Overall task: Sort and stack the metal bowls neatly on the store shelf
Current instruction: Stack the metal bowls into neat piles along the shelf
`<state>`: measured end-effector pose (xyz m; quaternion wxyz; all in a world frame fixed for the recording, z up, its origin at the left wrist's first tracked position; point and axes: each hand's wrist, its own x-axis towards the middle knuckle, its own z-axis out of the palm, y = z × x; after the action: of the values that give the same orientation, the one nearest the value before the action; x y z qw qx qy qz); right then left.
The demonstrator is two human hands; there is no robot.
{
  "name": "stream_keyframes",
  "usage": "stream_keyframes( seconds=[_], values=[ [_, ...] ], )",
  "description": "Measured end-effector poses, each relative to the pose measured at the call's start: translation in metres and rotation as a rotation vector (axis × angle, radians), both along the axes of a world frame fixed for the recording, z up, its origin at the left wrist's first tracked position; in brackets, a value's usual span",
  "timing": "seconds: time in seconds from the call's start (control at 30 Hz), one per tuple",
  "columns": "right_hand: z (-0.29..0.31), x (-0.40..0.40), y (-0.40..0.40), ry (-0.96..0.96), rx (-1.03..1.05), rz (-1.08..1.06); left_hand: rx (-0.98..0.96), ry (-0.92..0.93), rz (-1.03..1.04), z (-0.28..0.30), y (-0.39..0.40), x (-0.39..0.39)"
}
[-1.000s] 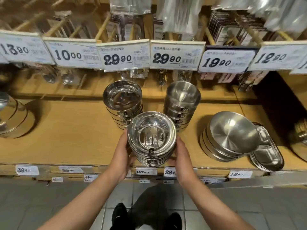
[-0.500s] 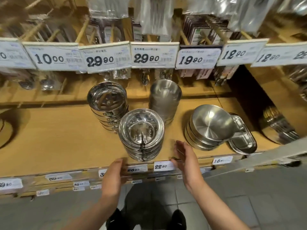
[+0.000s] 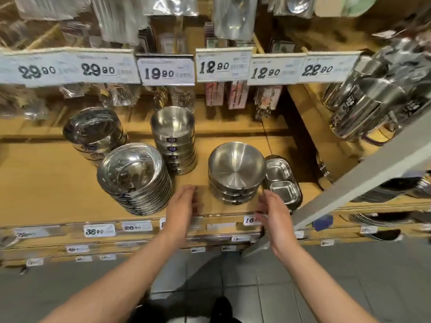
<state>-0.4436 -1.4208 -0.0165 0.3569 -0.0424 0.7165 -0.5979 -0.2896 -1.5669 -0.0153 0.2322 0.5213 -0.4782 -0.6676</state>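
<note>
Both hands are empty with fingers loosely extended: the left hand [image 3: 184,201] sits over the shelf's front edge between two stacks, the right hand [image 3: 271,212] just in front of the wide-bowl stack [image 3: 236,169] and beside the divided trays [image 3: 281,180]. On the wooden shelf [image 3: 46,183] stand four bowl groups: the front shallow-bowl stack [image 3: 134,177], a rear left stack [image 3: 93,134], a tall middle stack [image 3: 173,138] and the wide-bowl stack at right. Risk, as judged: the top wide bowl sits tilted on its stack, so a one-sided grasp could slide it off toward the trays. The front shallow-bowl stack leans slightly and stands near the shelf edge; a knock from the left forearm could tip it to the floor. The polished steel is likely slippery. Legible writing: hanging price cards read 29.90, 29.90, 19.90, 12.90, 12.90 and 22.90; shelf-edge tags read 36.90 and 26.90, with one beginning 16 partly hidden by the right hand. Small dark stickers on the bowl sides are too blurred to read, and no brand can be made out
</note>
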Motion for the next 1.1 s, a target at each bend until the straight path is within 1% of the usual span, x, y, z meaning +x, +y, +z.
stream_keyframes(
  seconds=[0.13, 0.2, 0.3, 0.4, 0.6, 0.8, 0.93, 1.1],
  values=[
    [0.000, -0.022, -0.020, -0.003, -0.062, 0.007, 0.018, 0.008, -0.090, -0.001, -0.018, -0.034],
    [-0.001, -0.030, -0.032, -0.033, -0.094, 0.017, 0.045, 0.029, -0.086, -0.003, -0.025, -0.049],
    [-0.003, -0.039, -0.046, -0.098, -0.105, 0.004, 0.147, 0.135, -0.045, -0.012, -0.032, -0.065],
    [-0.003, -0.043, -0.055, -0.143, -0.142, -0.001, 0.176, 0.155, -0.065, -0.022, -0.035, -0.073],
    [-0.003, -0.043, -0.062, -0.174, -0.179, 0.025, 0.223, 0.153, -0.114, -0.033, -0.045, -0.075],
    [0.004, -0.042, -0.057, -0.156, -0.141, 0.060, 0.256, 0.132, -0.117, -0.030, -0.044, -0.073],
    [0.013, -0.033, -0.042, -0.155, -0.162, 0.088, 0.226, 0.138, -0.097, -0.020, -0.032, -0.061],
    [0.038, -0.013, -0.014, -0.142, -0.186, 0.103, 0.204, 0.132, -0.105, 0.009, -0.006, -0.036]
  ],
)
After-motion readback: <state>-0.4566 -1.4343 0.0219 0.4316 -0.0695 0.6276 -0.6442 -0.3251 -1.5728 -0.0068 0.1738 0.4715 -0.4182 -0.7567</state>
